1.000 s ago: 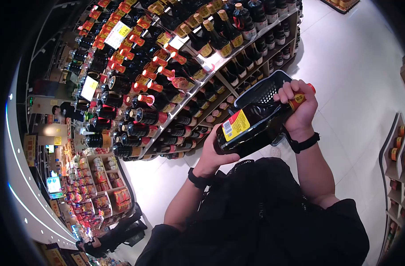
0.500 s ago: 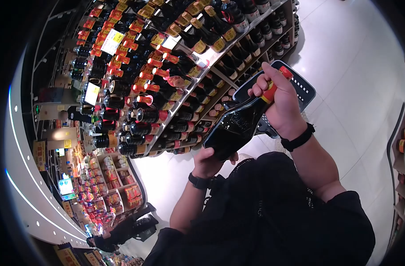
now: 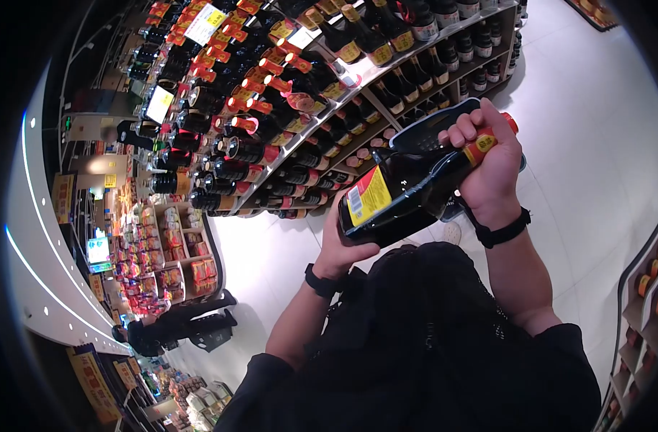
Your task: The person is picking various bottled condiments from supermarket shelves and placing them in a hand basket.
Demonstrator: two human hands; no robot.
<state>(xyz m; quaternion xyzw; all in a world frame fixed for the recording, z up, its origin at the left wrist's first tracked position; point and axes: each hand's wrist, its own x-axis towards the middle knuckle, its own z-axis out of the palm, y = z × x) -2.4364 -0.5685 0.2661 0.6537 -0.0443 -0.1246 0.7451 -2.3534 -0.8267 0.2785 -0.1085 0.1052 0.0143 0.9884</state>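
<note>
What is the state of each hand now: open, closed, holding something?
Left hand: holding the base of the dark sauce bottle.
Right hand: closed around the neck of the same bottle.

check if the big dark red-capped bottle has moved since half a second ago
Yes. The dark red-capped bottle has rolled its yellow label into view and tilted flatter against the shelf edge.

The bottle (image 3: 408,189) between the hands is dark, smooth and glossy; its label (image 3: 368,198) near the left hand (image 3: 343,246) looks like shiny yellow paper, and the cap (image 3: 512,123) at the right hand (image 3: 493,171) is red plastic. Behind the right hand the basket (image 3: 424,137) is matt dark plastic with a perforated wall, the floor (image 3: 595,108) beyond is polished, and the shirt (image 3: 430,338) below both hands is matt black cloth.
</note>
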